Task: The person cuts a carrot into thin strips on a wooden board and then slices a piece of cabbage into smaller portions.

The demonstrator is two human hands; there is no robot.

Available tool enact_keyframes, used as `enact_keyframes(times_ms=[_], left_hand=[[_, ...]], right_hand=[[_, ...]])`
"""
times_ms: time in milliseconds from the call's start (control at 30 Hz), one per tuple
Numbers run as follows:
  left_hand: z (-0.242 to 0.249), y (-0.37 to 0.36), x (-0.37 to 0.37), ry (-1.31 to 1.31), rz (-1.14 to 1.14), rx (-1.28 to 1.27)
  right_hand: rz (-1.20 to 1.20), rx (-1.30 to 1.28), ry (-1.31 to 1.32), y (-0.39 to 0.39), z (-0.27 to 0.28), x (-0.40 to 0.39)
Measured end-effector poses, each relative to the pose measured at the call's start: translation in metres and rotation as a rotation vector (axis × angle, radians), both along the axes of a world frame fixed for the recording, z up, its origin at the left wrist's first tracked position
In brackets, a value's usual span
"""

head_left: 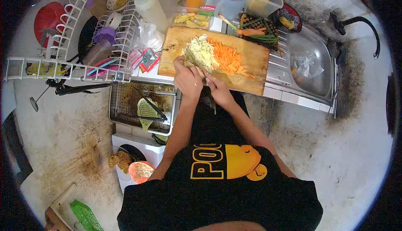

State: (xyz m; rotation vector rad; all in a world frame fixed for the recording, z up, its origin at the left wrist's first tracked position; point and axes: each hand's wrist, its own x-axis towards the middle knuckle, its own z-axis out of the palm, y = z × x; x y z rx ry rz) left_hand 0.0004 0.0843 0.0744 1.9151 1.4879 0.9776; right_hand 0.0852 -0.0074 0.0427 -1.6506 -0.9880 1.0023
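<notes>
A wooden cutting board (171,49) lies on the counter, with shredded pale cabbage (200,49) beside a pile of carrot strips (228,57). My left hand (188,82) is at the board's front edge by the cabbage, its fingers curled down; what they grip is mostly hidden. Close to its right, my right hand (220,93) is closed around what looks like a knife handle. The knife's blade (197,65) is partly covered by my left hand and lies against the cabbage.
On the right is a steel sink (322,51) holding a plastic bag, under a black faucet (368,19). Whole carrots (253,32) and green stems lie behind the board. A squeeze bottle (150,11) and a white dish rack (125,53) stand left, above a fryer basket (121,101).
</notes>
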Motion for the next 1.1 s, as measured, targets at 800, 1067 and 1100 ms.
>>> enact_keyframes(times_ms=[800, 1067, 1100], left_hand=[[-0.006, -0.002, 0.004, -0.064, 0.082, 0.027], [-0.006, -0.004, 0.005, -0.128, 0.08, 0.068], [-0.007, -0.002, 0.005, -0.128, 0.083, 0.068]], right_hand=[[0.049, -0.176, 0.067, 0.008, 0.054, 0.002], [0.036, -0.166, 0.08, 0.015, 0.071, 0.01], [0.055, -0.535, 0.286, 0.017, 0.1, 0.012]])
